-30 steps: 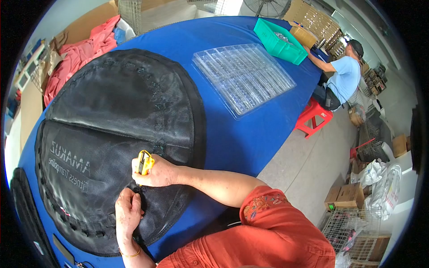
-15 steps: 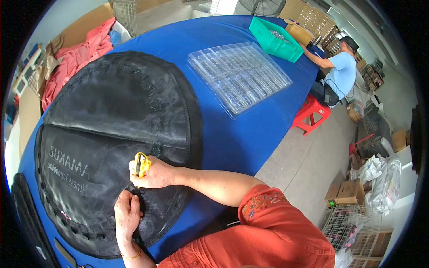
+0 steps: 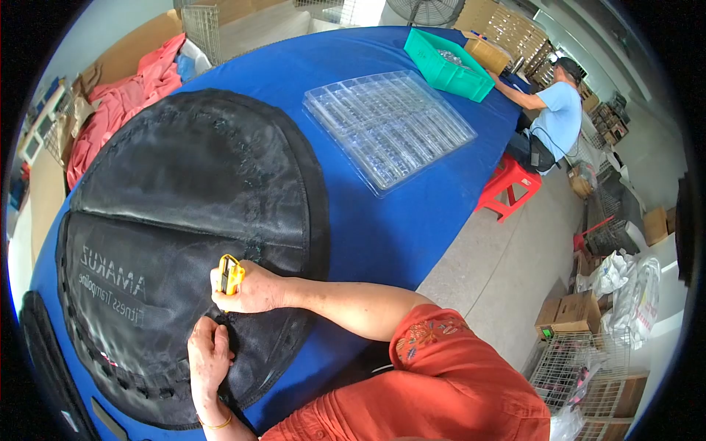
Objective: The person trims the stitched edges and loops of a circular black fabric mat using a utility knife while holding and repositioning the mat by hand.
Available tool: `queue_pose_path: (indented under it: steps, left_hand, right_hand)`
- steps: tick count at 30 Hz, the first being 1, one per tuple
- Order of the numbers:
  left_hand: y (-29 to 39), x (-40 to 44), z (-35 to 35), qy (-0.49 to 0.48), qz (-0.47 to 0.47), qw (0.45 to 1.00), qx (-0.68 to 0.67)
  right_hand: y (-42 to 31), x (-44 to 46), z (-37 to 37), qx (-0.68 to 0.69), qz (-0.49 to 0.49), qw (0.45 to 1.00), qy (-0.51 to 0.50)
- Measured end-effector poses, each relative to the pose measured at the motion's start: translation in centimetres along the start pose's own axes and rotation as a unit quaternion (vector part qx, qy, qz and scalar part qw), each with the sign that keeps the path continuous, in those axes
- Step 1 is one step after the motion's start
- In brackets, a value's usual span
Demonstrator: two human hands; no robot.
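A large round black mat (image 3: 191, 162) with pale lettering lies over the blue-covered table (image 3: 368, 250). My right hand (image 3: 254, 288) is wrapped round a yellow tool (image 3: 230, 274) that resembles a utility knife, held upright over the mat's lower middle. Its lower tip is hidden by my fingers. Just below it, my left hand (image 3: 209, 353) has its fingers curled and pressed on the black fabric; whether they pinch a fold of it is hard to make out.
A clear compartment tray (image 3: 390, 128) lies beyond the mat, with a green bin (image 3: 448, 66) behind it. A co-worker in light blue (image 3: 560, 121) sits on a red stool (image 3: 507, 187) at the far right edge. Another black piece (image 3: 48, 360) lies at the lower left.
The view has shifted slightly, so the tray, bin and co-worker appear a little further left. Both hands stay at nearly the same spot on the mat, still close together.
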State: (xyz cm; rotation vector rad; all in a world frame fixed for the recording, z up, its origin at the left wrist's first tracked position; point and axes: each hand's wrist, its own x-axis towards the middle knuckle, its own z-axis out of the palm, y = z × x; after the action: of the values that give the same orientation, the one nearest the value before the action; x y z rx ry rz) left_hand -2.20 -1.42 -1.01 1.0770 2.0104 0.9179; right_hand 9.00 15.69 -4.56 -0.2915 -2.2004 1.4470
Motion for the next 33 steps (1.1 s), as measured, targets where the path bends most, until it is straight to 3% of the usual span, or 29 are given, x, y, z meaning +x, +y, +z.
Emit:
queue_pose_path:
  steps: [33]
  left_hand:
    - [-0.77, 0.13, 0.13, 0.004, 0.031, 0.999, 0.022]
  right_hand:
    - [0.15, -0.01, -0.06, 0.002, 0.013, 1.0, -0.014]
